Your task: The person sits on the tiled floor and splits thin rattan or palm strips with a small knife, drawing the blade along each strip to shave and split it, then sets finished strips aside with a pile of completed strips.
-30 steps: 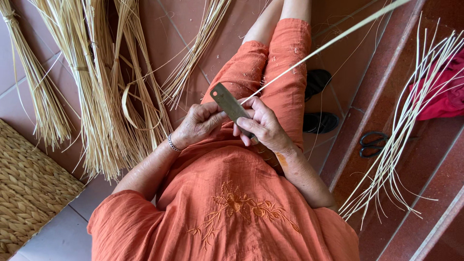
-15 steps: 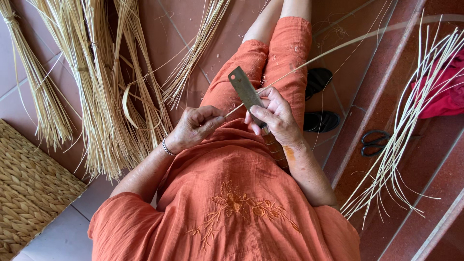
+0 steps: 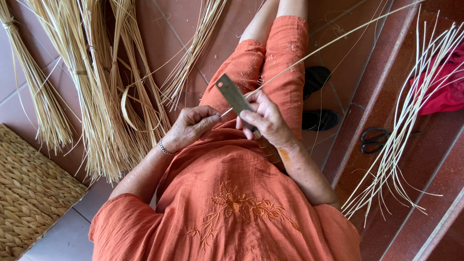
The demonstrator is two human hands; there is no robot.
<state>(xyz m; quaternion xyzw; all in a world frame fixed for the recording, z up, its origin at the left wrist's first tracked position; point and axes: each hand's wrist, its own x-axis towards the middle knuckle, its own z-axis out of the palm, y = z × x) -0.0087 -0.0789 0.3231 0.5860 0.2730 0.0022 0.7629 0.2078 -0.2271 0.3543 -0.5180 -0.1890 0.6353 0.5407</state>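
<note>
I sit on a tiled floor in an orange outfit, legs stretched out. My right hand grips a flat grey metal blade that points up and to the left. A long pale reed strand runs from the upper right down across the blade to my left hand, which pinches its near end between thumb and fingers. A bracelet sits on my left wrist. The blade's lower end is hidden inside my right hand.
Bundles of dried straw lie to the left, a woven mat at the lower left. Loose pale reeds fan over steps at right, beside black scissors, a red cloth and dark sandals.
My right hand has lifted and tilted the blade further upright. The left hand has drawn apart to the left, with the strand now stretched between the hands.
</note>
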